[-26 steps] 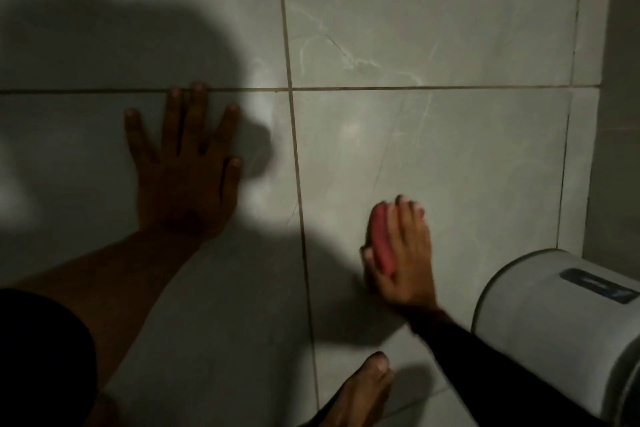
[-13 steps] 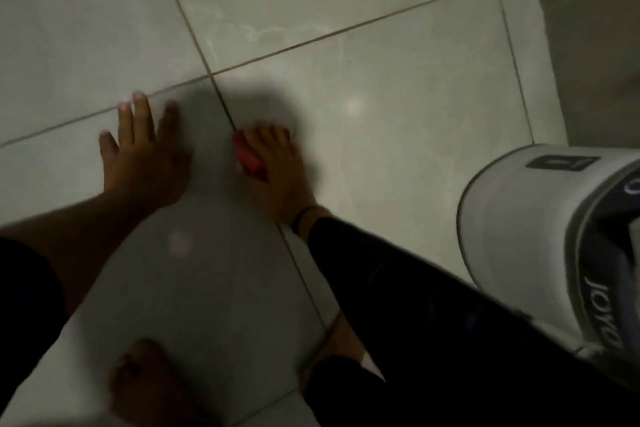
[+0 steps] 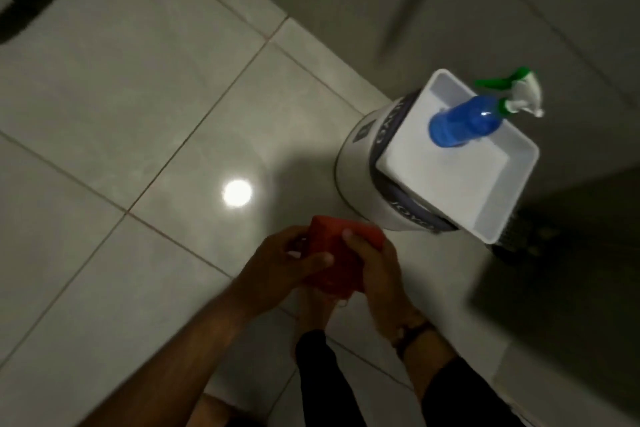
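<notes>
You hold the red cloth (image 3: 334, 255) between both hands, above the tiled floor (image 3: 138, 114); your left hand (image 3: 277, 267) pinches one side, your right hand (image 3: 375, 265) curls round the other; it looks soft, light, floppy; take it by the edges.

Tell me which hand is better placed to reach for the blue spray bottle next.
Probably the right. Both hands grip the red pad, but the right hand sits on the side nearer the white tray where the spray bottle lies; the left hand would have to cross over it.
</notes>
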